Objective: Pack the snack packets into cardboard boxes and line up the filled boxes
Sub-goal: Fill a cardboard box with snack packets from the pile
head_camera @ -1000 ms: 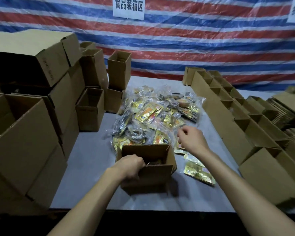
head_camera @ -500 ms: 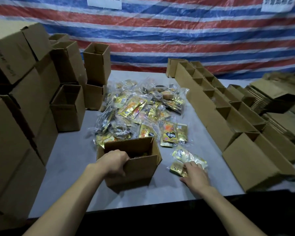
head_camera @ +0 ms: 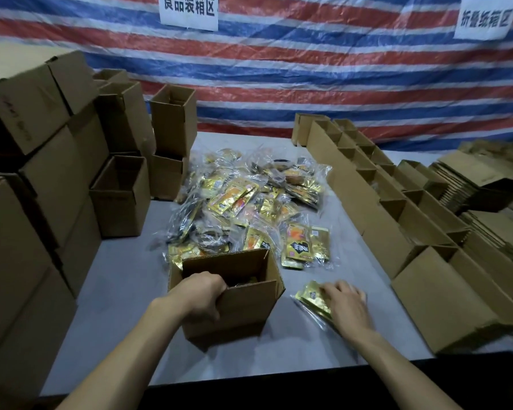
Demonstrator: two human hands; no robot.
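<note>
While the left hand (head_camera: 202,294) grips the box (head_camera: 243,309) rim, the right hand (head_camera: 348,306) rests on loose packets (head_camera: 311,297); lifting them in likely comes next.

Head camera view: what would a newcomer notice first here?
The glittering heap of gold snack packets in the middle of the grey table draws the eye first, against the red, white and blue striped tarp behind. Nearer, the left hand grips the rim of an open cardboard box while the right hand rests on a gold packet beside it.
</note>
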